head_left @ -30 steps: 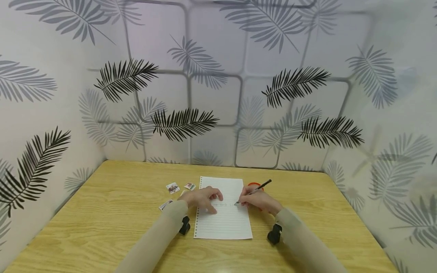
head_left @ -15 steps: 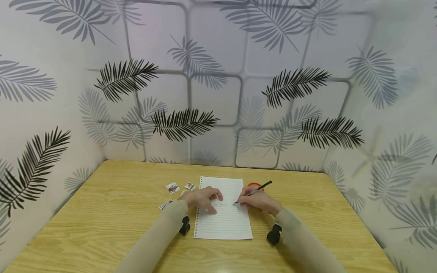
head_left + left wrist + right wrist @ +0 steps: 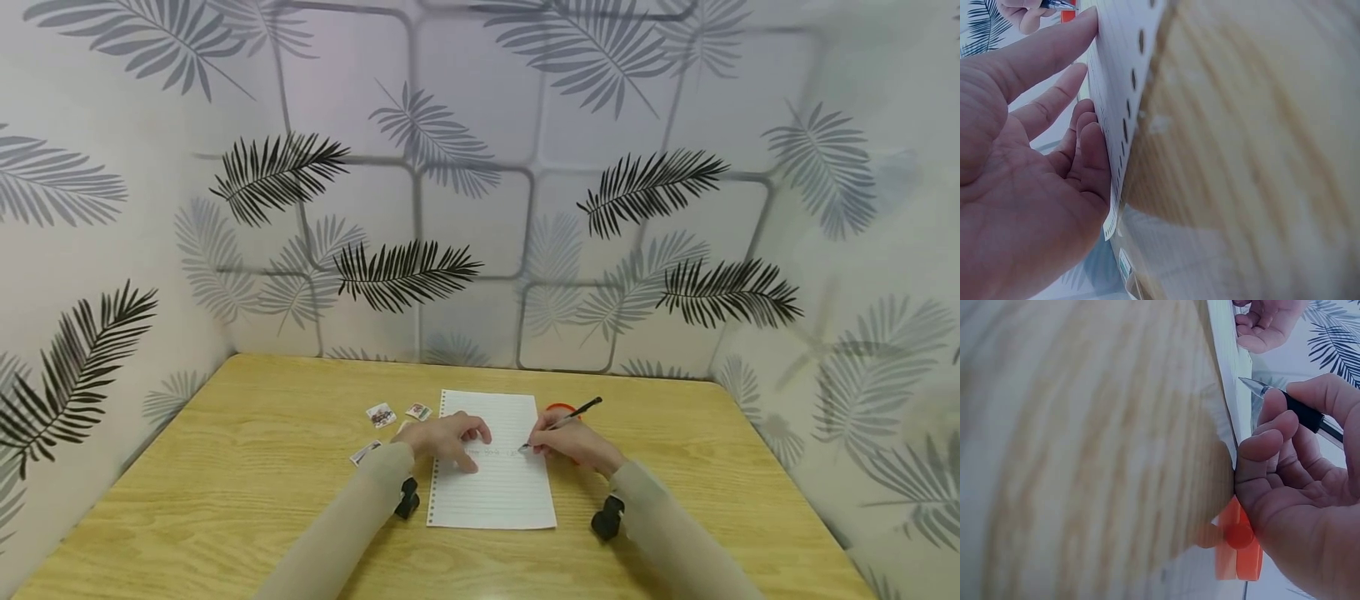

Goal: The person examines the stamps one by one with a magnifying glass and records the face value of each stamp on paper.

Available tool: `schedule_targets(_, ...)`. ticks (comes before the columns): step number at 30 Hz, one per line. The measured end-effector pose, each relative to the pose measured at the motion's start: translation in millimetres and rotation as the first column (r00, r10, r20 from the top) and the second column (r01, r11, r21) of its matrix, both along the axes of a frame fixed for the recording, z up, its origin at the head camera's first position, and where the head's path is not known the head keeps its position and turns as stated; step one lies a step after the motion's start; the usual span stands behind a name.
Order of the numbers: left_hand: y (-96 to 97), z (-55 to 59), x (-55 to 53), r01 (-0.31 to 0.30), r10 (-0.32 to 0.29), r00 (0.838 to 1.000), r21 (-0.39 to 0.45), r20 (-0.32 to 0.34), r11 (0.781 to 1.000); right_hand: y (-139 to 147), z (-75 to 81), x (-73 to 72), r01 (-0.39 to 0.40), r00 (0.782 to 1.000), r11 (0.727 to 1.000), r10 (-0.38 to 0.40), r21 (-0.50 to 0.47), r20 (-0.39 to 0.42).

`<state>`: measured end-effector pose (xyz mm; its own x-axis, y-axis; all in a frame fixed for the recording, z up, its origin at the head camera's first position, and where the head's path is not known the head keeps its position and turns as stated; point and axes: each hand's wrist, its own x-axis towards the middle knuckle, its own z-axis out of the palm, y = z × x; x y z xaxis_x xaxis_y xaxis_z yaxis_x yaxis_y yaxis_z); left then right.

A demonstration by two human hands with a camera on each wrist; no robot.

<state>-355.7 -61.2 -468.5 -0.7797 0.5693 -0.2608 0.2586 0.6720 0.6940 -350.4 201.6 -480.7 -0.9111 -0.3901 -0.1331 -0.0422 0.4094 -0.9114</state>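
A lined sheet of paper (image 3: 491,500) with punched holes down its left edge lies on the wooden table. My left hand (image 3: 448,439) rests on its left half, fingers spread and relaxed; in the left wrist view the fingertips (image 3: 1088,22) touch the page. Faint handwriting (image 3: 495,452) runs in a line across the middle. At the sheet's right side, my right hand (image 3: 570,442) pinches a pen (image 3: 579,410) with a black grip. The pen's tip (image 3: 1244,380) is at the paper in the right wrist view, and its rear end slants up to the right.
An orange-red ring-shaped object (image 3: 558,407) sits behind my right hand, partly hidden by it. Several small picture pieces (image 3: 381,414) lie left of the paper, one partly under the left wrist. A leaf-patterned wall (image 3: 472,317) stands behind the table (image 3: 262,467).
My right hand and pen have shifted only slightly along the written line, and a little more writing shows. The left hand stays in place on the sheet.
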Motion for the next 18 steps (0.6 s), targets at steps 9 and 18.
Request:
schedule_targets(9,1.1,1.8,0.0,-0.006,0.006,1.000,-0.007,-0.009,1.000,0.6,2.2,1.2,-0.003,1.000,1.000,0.003,0.013,-0.019)
schedule_targets(18,1.3,3.2,2.0,-0.005,0.005,1.000,-0.003,0.003,1.000,0.2,0.6,1.3,-0.004,1.000,1.000,0.004,0.013,-0.013)
